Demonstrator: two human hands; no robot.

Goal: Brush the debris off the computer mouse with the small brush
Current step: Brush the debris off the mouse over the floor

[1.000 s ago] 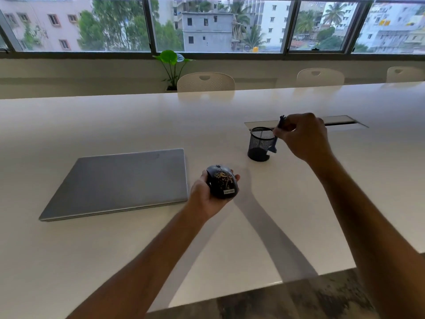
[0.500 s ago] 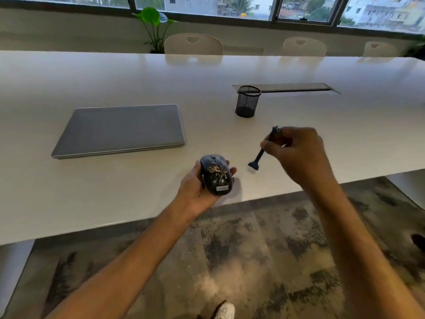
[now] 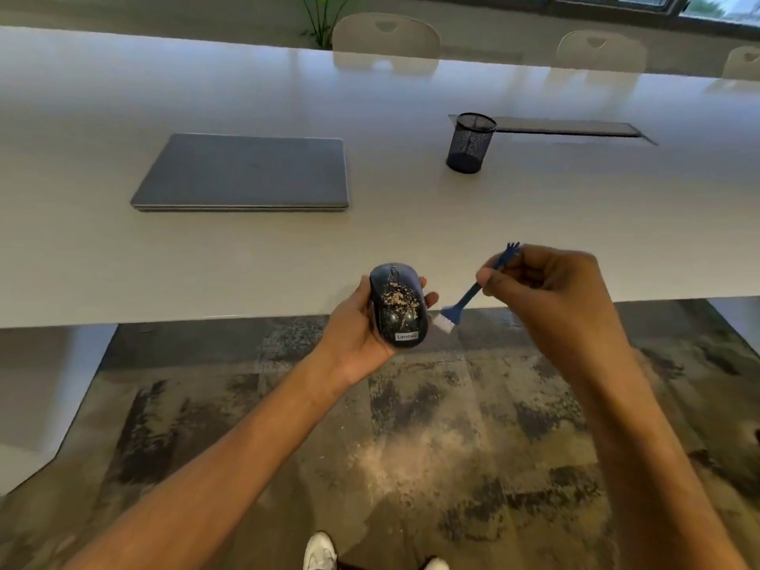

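Cradling the computer mouse, speckled with tan debris, the left hand wraps its underside at the table edge. At three o'clock, the right hand pinches the small brush, bristles just beside the mouse. Farther, at eleven o'clock, lies a closed laptop; at one o'clock, a mesh cup.

The left hand cradles a dark mouse, its top speckled with pale debris. Just to its right, the right hand pinches a small blue brush by the handle, white bristles angled down beside the mouse's edge, apart from the debris. Beyond the hands, on the white table, lie a closed laptop and a mesh cup.
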